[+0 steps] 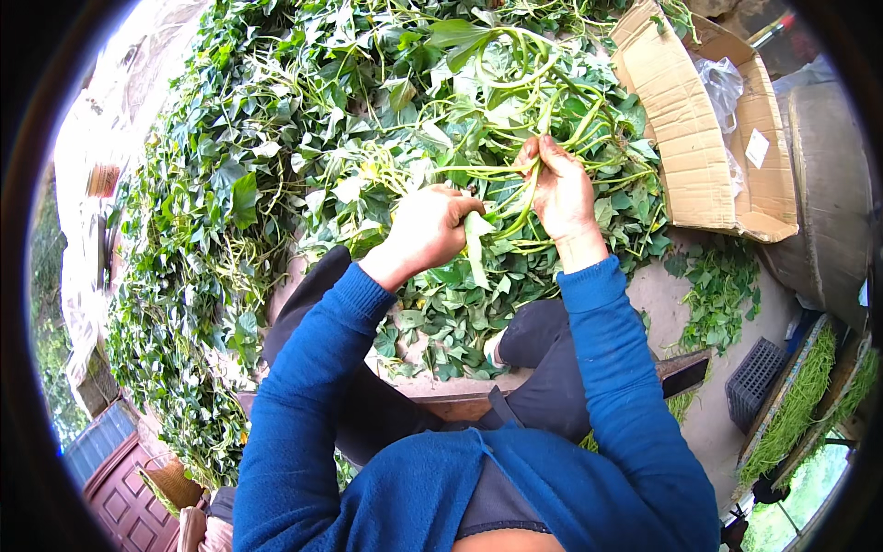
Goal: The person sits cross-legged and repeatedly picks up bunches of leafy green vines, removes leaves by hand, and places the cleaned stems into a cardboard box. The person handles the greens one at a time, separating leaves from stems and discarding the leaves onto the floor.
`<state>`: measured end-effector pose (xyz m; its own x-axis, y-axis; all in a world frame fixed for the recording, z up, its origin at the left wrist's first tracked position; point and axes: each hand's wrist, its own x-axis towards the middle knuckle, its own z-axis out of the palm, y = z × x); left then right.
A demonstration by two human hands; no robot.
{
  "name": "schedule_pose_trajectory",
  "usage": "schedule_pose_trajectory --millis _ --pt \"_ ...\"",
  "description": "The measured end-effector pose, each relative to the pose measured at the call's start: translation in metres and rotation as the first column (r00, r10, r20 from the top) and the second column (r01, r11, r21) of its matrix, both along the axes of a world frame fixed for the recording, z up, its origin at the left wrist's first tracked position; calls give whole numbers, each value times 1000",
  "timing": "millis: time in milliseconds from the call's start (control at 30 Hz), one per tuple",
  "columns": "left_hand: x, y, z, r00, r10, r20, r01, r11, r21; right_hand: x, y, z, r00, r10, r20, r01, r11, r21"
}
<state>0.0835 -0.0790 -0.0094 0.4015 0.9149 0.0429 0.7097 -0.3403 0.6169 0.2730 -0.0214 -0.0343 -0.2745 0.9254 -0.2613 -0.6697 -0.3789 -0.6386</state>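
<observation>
My left hand [436,228] is closed around leaves and stalks, with a pale green leaf [477,250] hanging below its fingers. Just to its right, my right hand [560,183] pinches a bundle of long green stems [528,200] between thumb and fingers. The stems run between the two hands and curl up above the right one. Beneath and beyond both hands lies a large heap of leafy green vines [324,90], with cut leaves piled between my legs.
A cardboard box [697,152] holding clear plastic bags lies on its side at upper right. Further right are a dark plastic crate [755,379] and trays of thin green strands [793,407]. A wooden bench [455,407] is under me. A woven basket [172,483] stands at lower left.
</observation>
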Motion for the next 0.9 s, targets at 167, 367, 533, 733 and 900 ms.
schedule_pose_trajectory --millis 167,367,533,733,900 --pt "0 -2 -1 999 -4 -48 6 999 40 -2 -2 -4 996 -28 81 27 1000 8" --pt "-3 -3 -1 998 4 -63 1 997 80 -5 -1 -3 994 -59 90 60 998 -7" --pt "-5 0 2 999 -9 -49 12 998 67 -5 1 -4 993 -106 49 107 994 -16" --pt "-8 -1 -2 991 109 77 -99 987 -123 0 4 8 989 -120 88 120 993 8" --pt "-1 -1 11 981 181 74 -148 934 -325 2 3 3 979 -162 123 157 986 47"
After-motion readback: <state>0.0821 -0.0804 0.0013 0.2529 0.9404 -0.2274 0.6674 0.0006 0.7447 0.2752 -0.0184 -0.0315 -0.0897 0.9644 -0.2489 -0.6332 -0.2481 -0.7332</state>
